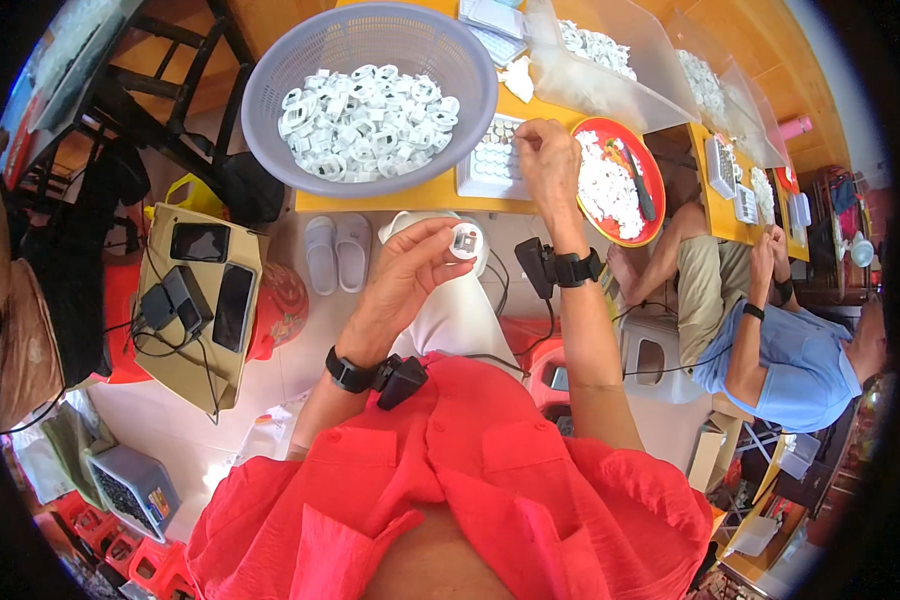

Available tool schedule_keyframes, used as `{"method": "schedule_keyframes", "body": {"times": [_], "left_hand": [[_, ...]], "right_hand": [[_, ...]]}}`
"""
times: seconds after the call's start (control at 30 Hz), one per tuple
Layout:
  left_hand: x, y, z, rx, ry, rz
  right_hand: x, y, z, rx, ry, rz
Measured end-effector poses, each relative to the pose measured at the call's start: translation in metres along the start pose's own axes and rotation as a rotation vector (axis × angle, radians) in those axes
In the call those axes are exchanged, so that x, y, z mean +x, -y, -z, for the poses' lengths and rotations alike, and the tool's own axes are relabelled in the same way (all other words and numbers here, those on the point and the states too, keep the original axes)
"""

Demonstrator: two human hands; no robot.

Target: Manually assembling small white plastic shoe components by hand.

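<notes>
My left hand (408,278) pinches a small round white plastic casing (466,241) between thumb and fingers, its open inner side with metal-coloured bits facing up. My right hand (550,165) reaches over a white tray (467,183) at the table's front edge. Its thumb and fingertips are closed together, and whatever they hold is too small or hidden to name. Silver button cells (500,131) and round white pieces sit in rows in that tray. Left of it stands a grey plastic basket (260,140) heaped with similar white casings (370,125).
A red dish (653,165) of small white parts with a black-handled knife (638,187) stands right of my hand. Clear bins (660,85) stand behind. On the right a person (770,355) works at another table. Phones (233,308) lie on cardboard at left; slippers (337,255) lie below.
</notes>
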State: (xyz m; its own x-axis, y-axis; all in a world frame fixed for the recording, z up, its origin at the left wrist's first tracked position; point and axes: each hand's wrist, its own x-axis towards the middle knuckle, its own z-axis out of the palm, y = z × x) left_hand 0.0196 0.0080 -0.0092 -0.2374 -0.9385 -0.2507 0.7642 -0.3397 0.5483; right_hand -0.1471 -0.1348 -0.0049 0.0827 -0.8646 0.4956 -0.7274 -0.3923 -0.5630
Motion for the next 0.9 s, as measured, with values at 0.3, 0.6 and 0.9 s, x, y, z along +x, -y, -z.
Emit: {"method": "schedule_keyframes", "body": {"times": [0.3, 0.6, 0.9], "left_hand": [[-0.003, -0.002, -0.003, 0.041, -0.028, 0.007], [0.003, 0.006, -0.012, 0.089, 0.001, 0.029], [0.004, 0.012, -0.016, 0.137, -0.003, 0.032]], "right_hand": [[-0.024, 0.022, 0.022, 0.313, 0.045, -0.14], [-0.093, 0.073, 0.058, 0.468, 0.069, -0.09], [-0.1, 0.071, 0.058, 0.359, 0.004, 0.08]]}}
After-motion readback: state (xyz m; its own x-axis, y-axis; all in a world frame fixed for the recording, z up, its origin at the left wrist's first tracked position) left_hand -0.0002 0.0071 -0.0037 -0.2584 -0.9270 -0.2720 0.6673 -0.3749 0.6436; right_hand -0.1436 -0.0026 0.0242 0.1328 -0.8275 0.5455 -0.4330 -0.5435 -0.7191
